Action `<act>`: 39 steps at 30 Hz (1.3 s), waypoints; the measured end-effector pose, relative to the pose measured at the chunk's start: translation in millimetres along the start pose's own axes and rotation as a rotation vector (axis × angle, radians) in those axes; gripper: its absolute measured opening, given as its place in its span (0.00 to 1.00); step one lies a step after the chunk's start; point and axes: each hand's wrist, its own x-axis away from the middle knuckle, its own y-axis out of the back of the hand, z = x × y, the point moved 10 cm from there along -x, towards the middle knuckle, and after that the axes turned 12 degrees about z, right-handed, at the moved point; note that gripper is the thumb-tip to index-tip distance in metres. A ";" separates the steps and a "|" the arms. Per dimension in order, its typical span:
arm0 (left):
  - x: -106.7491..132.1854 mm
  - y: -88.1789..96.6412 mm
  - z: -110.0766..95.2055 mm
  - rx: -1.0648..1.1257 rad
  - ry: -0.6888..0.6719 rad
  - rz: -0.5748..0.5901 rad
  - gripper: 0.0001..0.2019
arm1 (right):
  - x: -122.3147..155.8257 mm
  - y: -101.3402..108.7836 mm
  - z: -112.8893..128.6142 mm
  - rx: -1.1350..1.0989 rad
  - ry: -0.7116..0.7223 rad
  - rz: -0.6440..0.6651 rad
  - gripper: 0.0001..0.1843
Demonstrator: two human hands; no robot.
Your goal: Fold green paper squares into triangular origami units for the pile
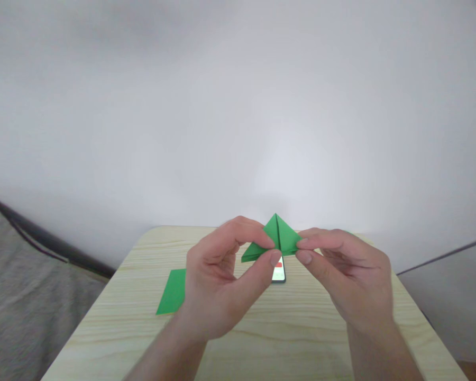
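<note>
A green sheet of origami paper (287,236), folded into a triangle with its peak upward, is held above the table between both hands. A dark slit runs down its middle from the peak, and its lower edge shows folded layers. My left hand (222,280) pinches it near the bottom centre between thumb and index finger; the left corner sticks out behind those fingers. With thumb and index finger, my right hand (353,270) grips the right corner. Partly hidden behind my left hand, another piece of green paper (171,292) lies flat.
A phone (278,275) with a lit screen lies on the pale wood-grain table (293,338), partly covered by the folded paper and left thumb. A white wall (238,116) rises directly behind the table. Grey fabric (19,301) is at the left.
</note>
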 end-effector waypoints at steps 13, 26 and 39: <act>-7.2 -7.1 -12.9 -0.109 -0.110 0.136 0.12 | 2.8 -6.8 6.7 0.058 0.012 0.032 0.09; -5.7 -4.2 -2.4 0.017 -0.041 0.107 0.09 | 4.9 -5.4 -4.0 -0.033 -0.128 0.030 0.09; -0.1 -1.7 -0.6 -0.016 0.004 0.022 0.09 | 4.8 -6.9 -5.0 -0.142 -0.176 -0.054 0.04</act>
